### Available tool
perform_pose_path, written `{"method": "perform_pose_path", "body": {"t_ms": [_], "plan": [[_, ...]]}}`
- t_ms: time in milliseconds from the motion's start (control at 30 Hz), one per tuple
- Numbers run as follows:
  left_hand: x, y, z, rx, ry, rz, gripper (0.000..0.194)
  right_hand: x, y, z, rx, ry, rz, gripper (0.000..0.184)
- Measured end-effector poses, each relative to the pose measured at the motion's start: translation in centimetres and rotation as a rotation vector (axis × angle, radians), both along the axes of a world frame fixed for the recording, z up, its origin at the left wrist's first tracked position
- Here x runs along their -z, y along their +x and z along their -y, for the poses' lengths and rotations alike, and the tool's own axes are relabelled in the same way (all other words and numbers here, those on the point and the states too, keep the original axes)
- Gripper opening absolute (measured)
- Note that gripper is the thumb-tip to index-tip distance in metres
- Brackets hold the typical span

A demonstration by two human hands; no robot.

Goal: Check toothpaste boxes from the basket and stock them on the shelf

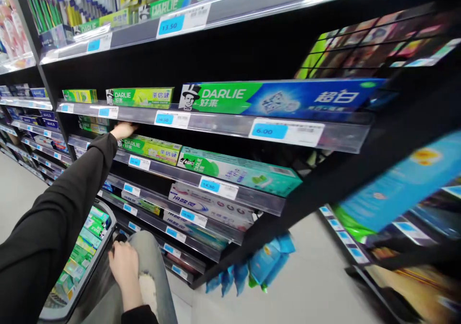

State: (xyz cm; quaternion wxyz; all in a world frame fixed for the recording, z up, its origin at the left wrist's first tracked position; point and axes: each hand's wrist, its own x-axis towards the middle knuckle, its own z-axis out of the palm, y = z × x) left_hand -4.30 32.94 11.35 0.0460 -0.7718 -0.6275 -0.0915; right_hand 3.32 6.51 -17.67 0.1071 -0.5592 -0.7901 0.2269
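Black sleeve leads to the left hand, its nearest carton at four o'clock, roughly ten-to-four lengthwise; right hand loosely curled, neither grip tellable.

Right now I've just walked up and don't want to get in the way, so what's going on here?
Someone's left hand is reaching in by the Darlie boxes on a store shelf; its fingers are partly hidden, so I can't tell whether it holds anything. The right hand is low, by a knee. Beside it, a basket holds many mostly green packages.
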Motion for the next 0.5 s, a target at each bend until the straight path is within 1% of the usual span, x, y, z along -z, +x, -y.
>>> {"method": "perform_pose_path", "body": {"t_ms": [67,100,133,200,300,500], "plan": [[-0.1,-3.2,-1.3,-0.155,0.052,0.001,0.050,0.2,-0.1,0.0,0.000,0.001,0.012,0.020],[-0.1,-4.6,-1.9,-0.204,0.081,0.000,0.048,0.3,-0.2,0.0,0.001,0.000,0.017,0.020],[-0.1,-5.9,-2.4,-0.229,0.111,-0.004,0.046,0.3,-0.2,-0.1,0.003,-0.002,0.021,0.020],[0.0,-7.8,-3.4,-0.228,0.156,-0.016,0.042,0.5,-0.3,-0.3,0.009,-0.007,0.026,0.020],[0.5,-9.0,-4.6,-0.190,0.198,-0.038,0.040,0.6,-0.3,-0.6,0.026,-0.013,0.029,0.020],[1.5,-9.6,-6.2,-0.164,0.230,-0.078,0.042,0.7,-0.3,-0.9,0.029,-0.039,0.033,0.022]]}}
